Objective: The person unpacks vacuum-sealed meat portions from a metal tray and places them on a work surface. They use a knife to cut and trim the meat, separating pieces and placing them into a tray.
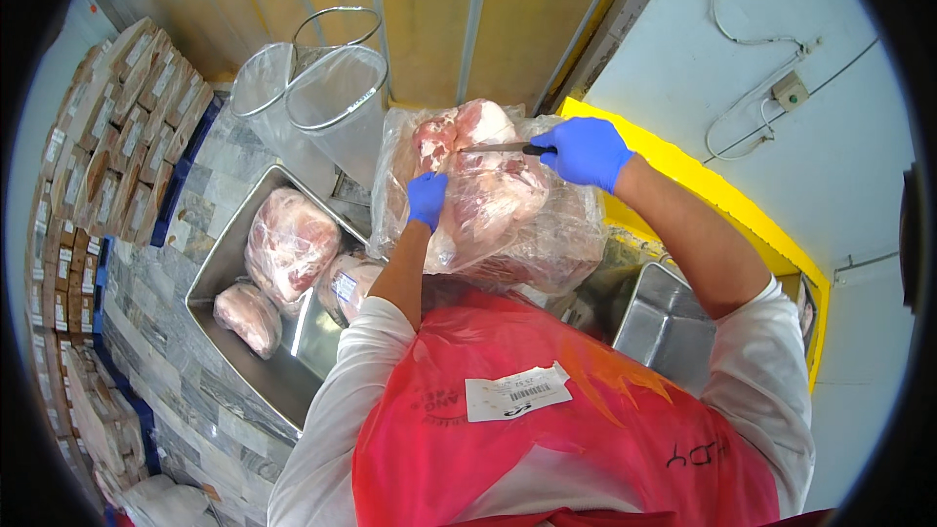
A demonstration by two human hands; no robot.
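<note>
Found nearest a red apron over white sleeves, marked with faded dark print at left and handwritten black letters at right. Noted on the apron's front a torn-edged white label with a barcode and small print.

Observed hands apart, both in blue gloves. Saw the left hand against the left side of the meat; could not tell its exact grip. Saw the right hand closed around the dark handle of a knife, blade tip toward the left, across the upper part of the meat. Recorded the meat as large, glossy and pale pink, with redder patches and white fat, directly ahead of the body amid crumpled clear plastic.

Found at left a metal tub holding more wrapped pieces, one bearing blue-and-white print; at right, a second tub near a yellow frame.

Noted farther out metal hoops fitted with clear bags. Logged at far left stacked brown boxes on blue pallets, their white labels too small to read.
</note>
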